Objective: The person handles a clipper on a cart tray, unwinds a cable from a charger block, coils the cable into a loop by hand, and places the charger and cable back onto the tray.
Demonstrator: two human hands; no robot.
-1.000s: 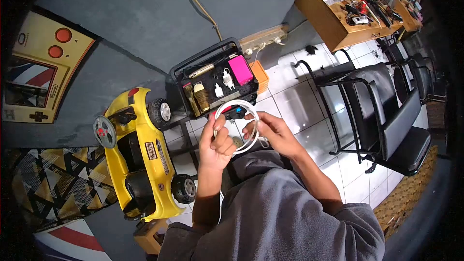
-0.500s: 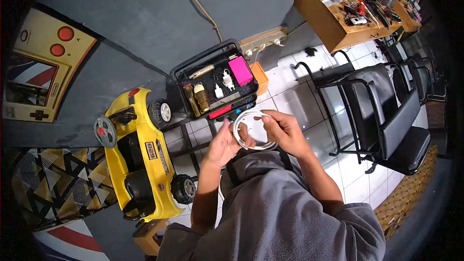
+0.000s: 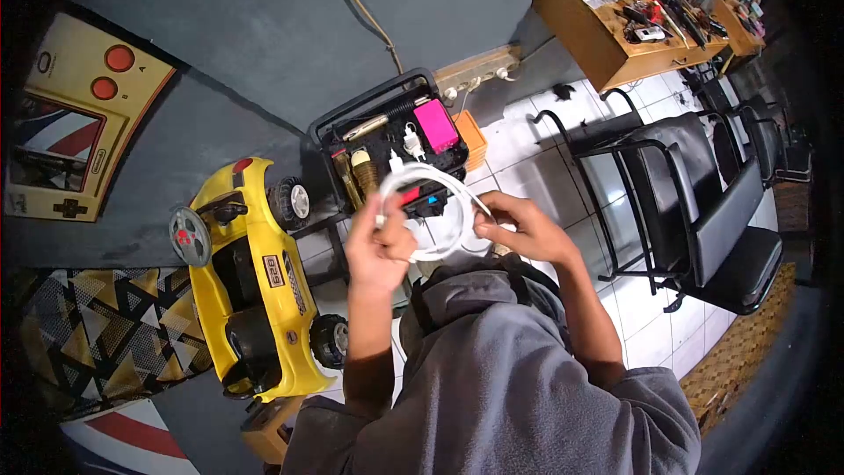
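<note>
A white cable (image 3: 462, 189) is looped in a loose coil between my hands, blurred on its left side. My left hand (image 3: 380, 244) holds the coil's left side and a cable end, its fingers curled and smeared by motion. At the right side, my right hand (image 3: 520, 227) pinches the coil between thumb and fingers. Behind the coil is a black tray (image 3: 325, 136) with a pink box (image 3: 436, 126), white charger plugs (image 3: 412, 142) and a brown-gold bottle with a pale top (image 3: 360, 158).
A yellow toy car (image 3: 286, 325) stands at the left. Black chairs (image 3: 681, 202) are at the right, near a wooden counter (image 3: 585, 31) with bottles and tools. Orange baskets (image 3: 472, 136) sit behind the tray, below a wall-mounted socket strip (image 3: 479, 73).
The coil first shrank and shifted toward my right hand, then widened as my left hand closed on it again and moved up and to the left.
</note>
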